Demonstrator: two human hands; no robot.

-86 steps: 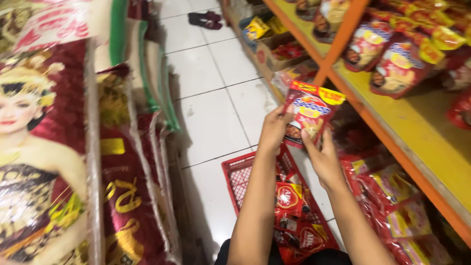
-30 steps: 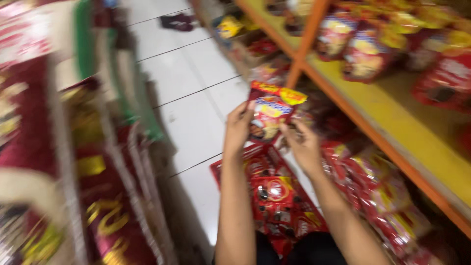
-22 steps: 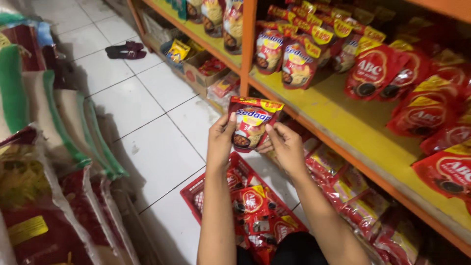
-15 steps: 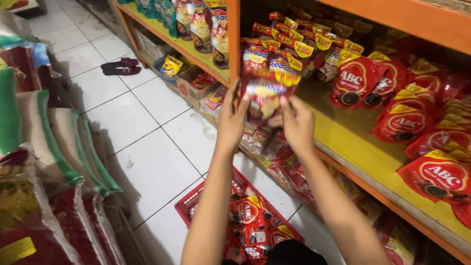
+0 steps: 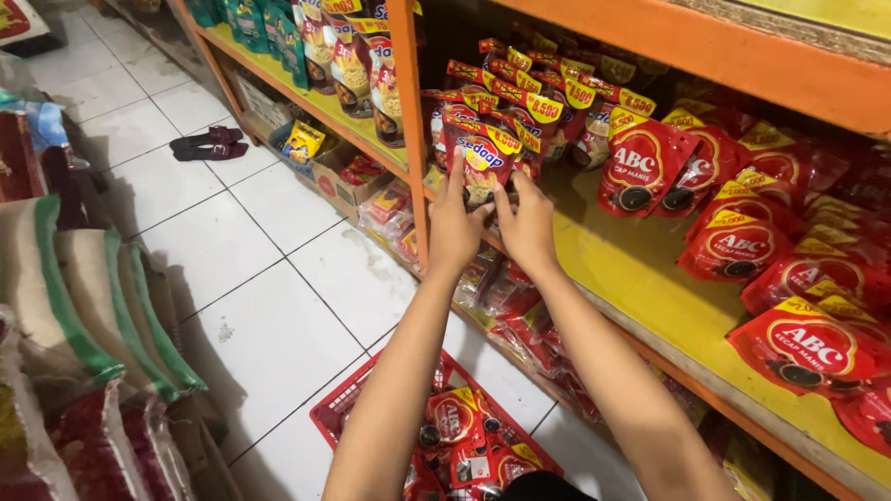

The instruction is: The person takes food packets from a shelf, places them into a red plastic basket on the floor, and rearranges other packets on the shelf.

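My left hand (image 5: 455, 227) and my right hand (image 5: 526, 223) both grip a red and yellow sauce pouch (image 5: 481, 160). They hold it upright at the front of the yellow shelf (image 5: 640, 278), just right of the orange post (image 5: 411, 139). Behind it stands a row of similar pouches (image 5: 543, 102). Below my arms, a red plastic basket (image 5: 345, 413) on the floor holds several more red pouches (image 5: 455, 436).
Larger red pouches (image 5: 742, 241) lie on the shelf to the right. Lower shelves hold more packets (image 5: 520, 315). Stacked sacks (image 5: 83, 315) line the left side. White tiled floor (image 5: 251, 278) runs between, with a pair of dark sandals (image 5: 206, 144) and a cardboard box (image 5: 339, 176) farther back.
Both hands lifted the pouch from above the basket up and forward to the yellow shelf. The view swung from the sacks on the left toward the shelving.
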